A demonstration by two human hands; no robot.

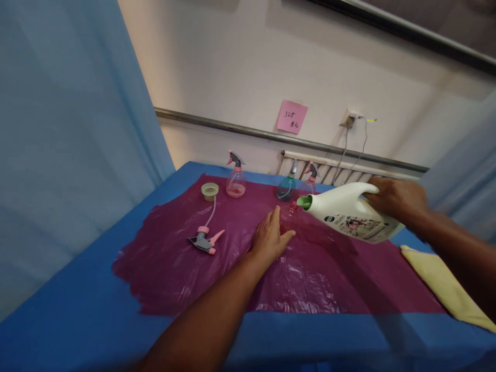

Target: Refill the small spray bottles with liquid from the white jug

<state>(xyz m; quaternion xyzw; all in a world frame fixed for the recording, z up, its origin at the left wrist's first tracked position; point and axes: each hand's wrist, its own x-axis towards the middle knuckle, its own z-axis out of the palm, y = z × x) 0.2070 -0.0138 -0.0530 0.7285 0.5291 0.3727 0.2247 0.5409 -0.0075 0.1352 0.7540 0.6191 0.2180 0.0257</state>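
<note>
Found white jug raised above the purple sheet, tilted to the left, grasped by the handle in the right hand, with green spout close to a reddish threaded neck. Noted left hand beside that neck, thumb spread from fingers, screening the area below; unable to determine whether gripping anything. Located directly behind: teal spray bottle and pink-topped spray bottle, the latter partly masked at its base by the spout. Recorded farther left: spray bottle with pink liquid, pale cup, and loose spray head lying with tube reaching to the cup. Observed at right edge of sheet: yellow cloth. Noted beyond: pink note and plugged-in socket on wall, blue curtain at left.
</note>
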